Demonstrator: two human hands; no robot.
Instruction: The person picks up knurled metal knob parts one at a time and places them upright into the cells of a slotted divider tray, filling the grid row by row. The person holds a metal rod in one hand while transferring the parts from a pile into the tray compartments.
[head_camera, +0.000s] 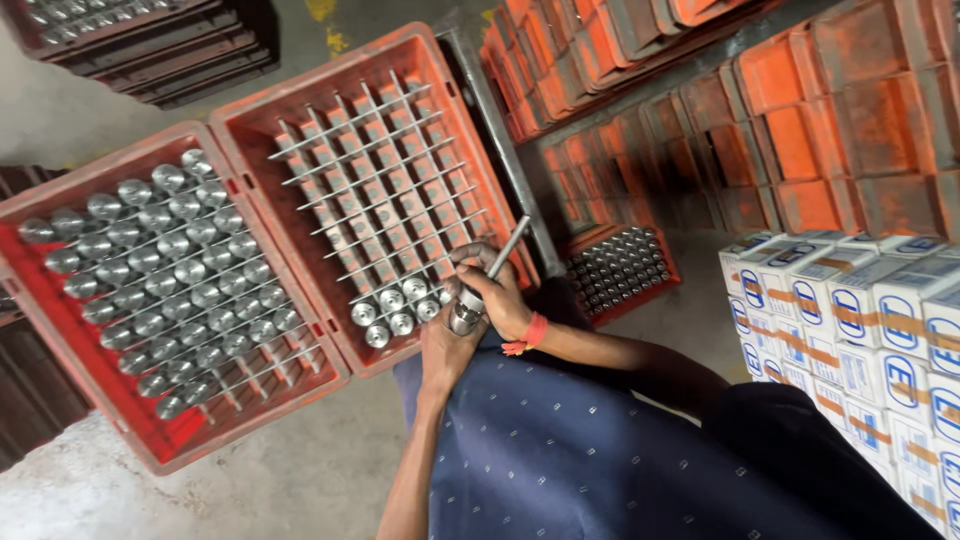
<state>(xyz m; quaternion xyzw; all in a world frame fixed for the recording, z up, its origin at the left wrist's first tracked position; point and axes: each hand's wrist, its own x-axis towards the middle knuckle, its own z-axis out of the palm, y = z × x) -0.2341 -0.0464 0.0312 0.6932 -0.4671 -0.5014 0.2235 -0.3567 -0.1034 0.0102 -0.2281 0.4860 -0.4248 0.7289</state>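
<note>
— What did each hand have?

— The left hand (443, 345) was wrapped around a short shiny metal cylinder (463, 318), just near of the red plastic crate with a wire grid (375, 190). The right hand (490, 290) gripped a thin steel rod (508, 247), its tip at the cylinder's top.

— And doing it well?

— Probably by keeping the rod in line with the cylinder and the cylinder steady. A few finished pieces (395, 308) sat in the crate's near cells; the left red crate (150, 290) was almost full.
</note>
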